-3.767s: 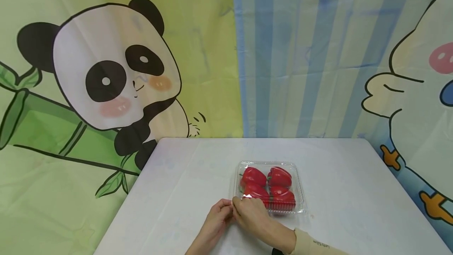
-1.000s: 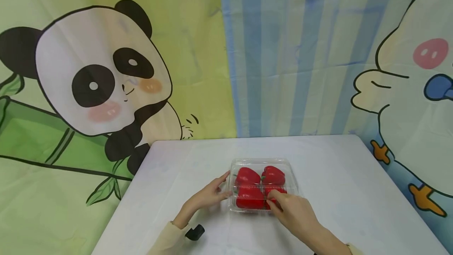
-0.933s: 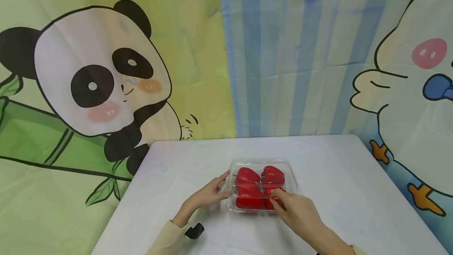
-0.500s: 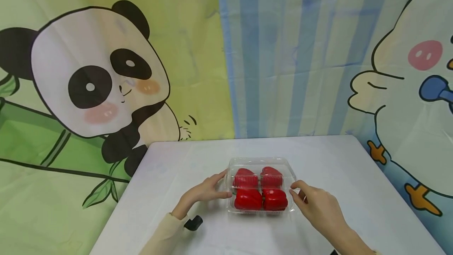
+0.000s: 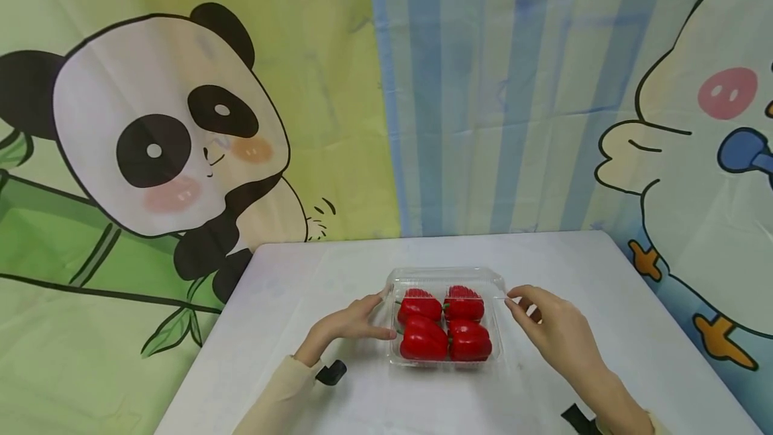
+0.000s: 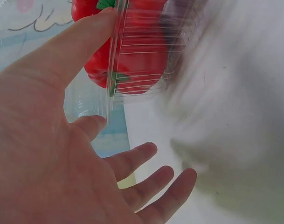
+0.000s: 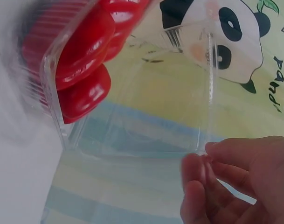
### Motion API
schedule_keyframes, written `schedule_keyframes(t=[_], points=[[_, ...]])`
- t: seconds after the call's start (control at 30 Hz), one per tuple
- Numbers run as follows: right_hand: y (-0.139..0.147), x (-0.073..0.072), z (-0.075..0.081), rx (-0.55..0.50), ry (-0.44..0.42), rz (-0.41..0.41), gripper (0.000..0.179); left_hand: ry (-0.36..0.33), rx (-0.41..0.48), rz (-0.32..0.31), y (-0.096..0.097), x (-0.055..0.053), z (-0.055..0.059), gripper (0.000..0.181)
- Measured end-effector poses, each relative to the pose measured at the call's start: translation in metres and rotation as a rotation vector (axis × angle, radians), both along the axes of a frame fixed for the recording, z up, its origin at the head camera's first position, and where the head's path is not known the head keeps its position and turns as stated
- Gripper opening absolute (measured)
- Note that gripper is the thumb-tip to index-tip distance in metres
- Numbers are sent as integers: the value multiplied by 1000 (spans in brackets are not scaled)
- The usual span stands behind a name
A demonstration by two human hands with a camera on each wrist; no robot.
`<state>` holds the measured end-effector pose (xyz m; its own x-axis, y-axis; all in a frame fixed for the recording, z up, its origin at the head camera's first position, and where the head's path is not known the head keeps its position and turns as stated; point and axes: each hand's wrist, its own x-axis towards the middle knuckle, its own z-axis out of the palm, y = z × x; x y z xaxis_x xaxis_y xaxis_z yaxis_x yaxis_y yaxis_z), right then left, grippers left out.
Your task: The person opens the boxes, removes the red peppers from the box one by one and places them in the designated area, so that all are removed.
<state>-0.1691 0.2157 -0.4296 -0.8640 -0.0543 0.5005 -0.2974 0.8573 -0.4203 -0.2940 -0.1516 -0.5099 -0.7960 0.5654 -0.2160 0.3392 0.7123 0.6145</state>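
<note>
A person's right hand [image 5: 558, 331] pinched a corner of the raised clear lid [image 7: 151, 107] between thumb and curled fingers above a plastic box [image 5: 444, 364] of four red peppers [image 5: 424, 338] on a white desk [image 5: 326, 277]. The left hand [image 5: 353, 323], fingers spread wide and gripping nothing, touched the box's left rim with thumb and forefinger.

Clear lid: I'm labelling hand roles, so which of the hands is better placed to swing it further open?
Probably the right hand: it pinches the raised lid by a corner, while the left hand only touches the container at its rim.
</note>
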Motion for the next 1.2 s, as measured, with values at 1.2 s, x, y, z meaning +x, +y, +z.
schedule_keyframes(t=[1.2], points=[[6, -103, -57, -246, 52, 187, 83, -12, -4, -26, 1, 0, 3, 101]])
